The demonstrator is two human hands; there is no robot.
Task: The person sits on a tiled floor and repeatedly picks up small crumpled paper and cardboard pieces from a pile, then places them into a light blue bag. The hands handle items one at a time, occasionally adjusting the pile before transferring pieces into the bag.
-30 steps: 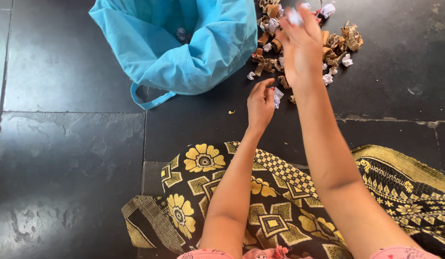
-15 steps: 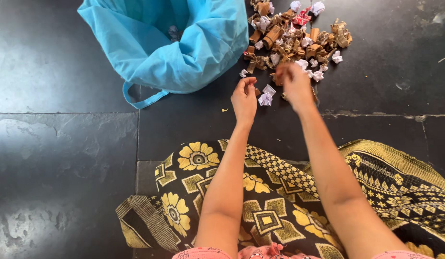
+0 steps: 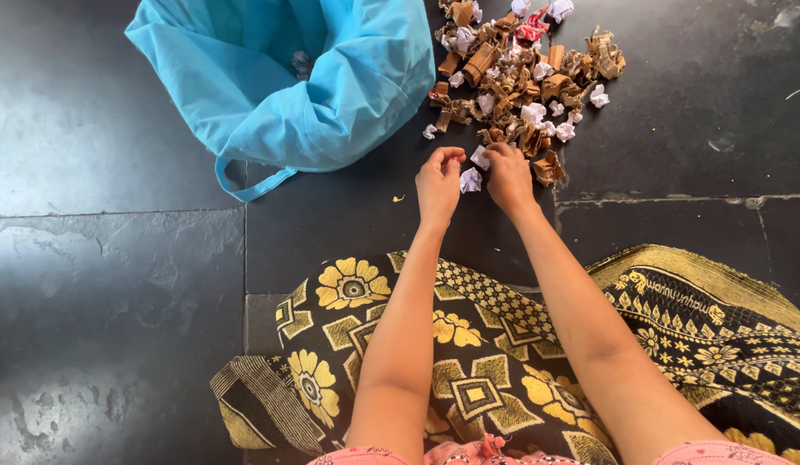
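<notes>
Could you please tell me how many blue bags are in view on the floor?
1. The blue bag lies open on the dark floor, left of the pile of crumpled paper scraps and beyond the left hand. Its top is cut off by the frame.

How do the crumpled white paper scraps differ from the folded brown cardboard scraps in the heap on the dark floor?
The crumpled white paper scraps are balled up and rounded; the folded brown cardboard scraps are bent into angular strips. The white ones look smaller and are fewer; the brown ones make up most of the heap. Both lie mixed together on the dark stone floor beside the blue cloth bag.
</notes>
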